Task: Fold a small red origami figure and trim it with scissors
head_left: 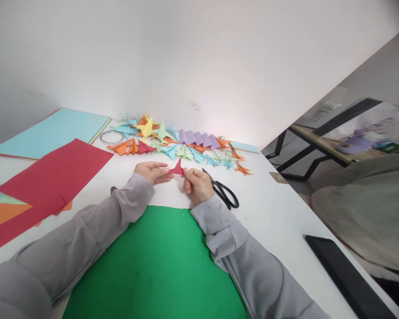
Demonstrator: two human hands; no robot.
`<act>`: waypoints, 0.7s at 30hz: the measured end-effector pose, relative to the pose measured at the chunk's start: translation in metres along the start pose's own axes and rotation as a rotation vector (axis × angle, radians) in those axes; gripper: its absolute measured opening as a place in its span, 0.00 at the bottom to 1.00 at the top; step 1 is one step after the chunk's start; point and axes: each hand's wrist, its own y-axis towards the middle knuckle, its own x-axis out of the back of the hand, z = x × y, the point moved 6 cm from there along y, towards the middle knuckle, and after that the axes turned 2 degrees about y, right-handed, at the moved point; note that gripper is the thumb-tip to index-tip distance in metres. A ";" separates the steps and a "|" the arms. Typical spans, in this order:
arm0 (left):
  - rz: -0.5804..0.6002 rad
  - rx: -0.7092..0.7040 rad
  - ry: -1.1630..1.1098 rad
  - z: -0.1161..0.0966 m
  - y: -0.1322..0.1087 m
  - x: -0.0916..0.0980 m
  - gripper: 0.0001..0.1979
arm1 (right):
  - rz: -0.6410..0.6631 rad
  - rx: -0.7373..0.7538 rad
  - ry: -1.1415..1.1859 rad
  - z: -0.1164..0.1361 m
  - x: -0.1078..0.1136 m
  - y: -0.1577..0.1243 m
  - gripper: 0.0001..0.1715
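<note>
A small folded red paper piece [177, 169] with a pointed top is held up between my two hands. My left hand [153, 172] pinches its left end between thumb and fingers. The right end is gripped by my right hand [197, 183], thumb on top and fingers curled under. Below them lies a large green sheet [153, 261] on the white table. Black-handled scissors [226, 194] rest just right of my right hand, partly hidden by it. Behind my hands, folded paper shapes [185, 153] in several colours lie in a heap and a row.
Red paper sheets [58, 175] overlap orange paper [6, 214] on the left, with a large light blue sheet [53, 130] behind. A wire ring [111, 137] lies near the wall. At right are a black flat device [346, 270] and a person's sleeve [365, 208].
</note>
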 end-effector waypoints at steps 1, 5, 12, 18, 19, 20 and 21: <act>-0.014 -0.001 -0.006 -0.001 0.000 0.001 0.10 | 0.003 -0.005 -0.007 0.000 0.000 0.000 0.22; -0.018 -0.031 -0.019 -0.003 0.002 0.003 0.13 | 0.019 0.004 -0.065 0.003 -0.001 -0.003 0.22; 0.061 -0.053 0.093 0.003 0.005 -0.003 0.21 | 0.115 0.022 -0.164 0.004 -0.011 -0.009 0.21; 0.112 -0.038 0.142 0.005 0.005 -0.003 0.18 | 0.117 -0.006 -0.135 0.000 -0.008 -0.008 0.25; 0.121 -0.027 0.132 0.005 0.005 -0.003 0.18 | 0.111 -0.005 -0.141 0.000 -0.008 -0.008 0.25; 0.130 -0.015 0.118 0.005 0.004 -0.004 0.18 | 0.104 0.000 -0.142 0.001 -0.008 -0.007 0.25; 0.137 -0.005 0.104 0.006 0.004 -0.004 0.18 | 0.096 0.007 -0.132 0.001 -0.008 -0.007 0.25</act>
